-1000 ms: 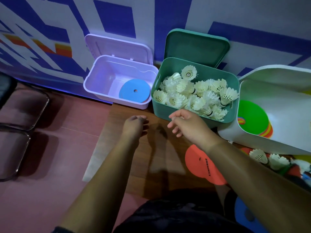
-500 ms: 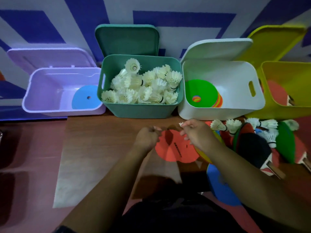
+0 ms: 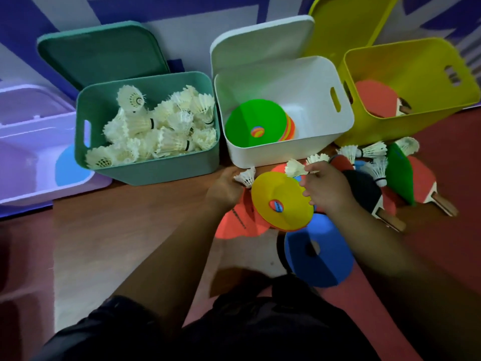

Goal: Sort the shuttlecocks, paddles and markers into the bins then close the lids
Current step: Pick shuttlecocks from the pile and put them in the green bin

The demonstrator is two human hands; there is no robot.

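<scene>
Left hand (image 3: 226,188) grips a shuttlecock (image 3: 246,177), right hand (image 3: 326,190) pinches a second shuttlecock (image 3: 295,168) — we judge them feather-light, crushable, best cork-held — teal bin (image 3: 156,170) at ten o'clock.

A wall (image 3: 187,29) painted in blue and white blocks stands at the back. A brown wood-grain board (image 3: 135,220) lies on the reddish floor (image 3: 458,162). The paler strip (image 3: 70,282) along its left edge is possibly a mat.
</scene>
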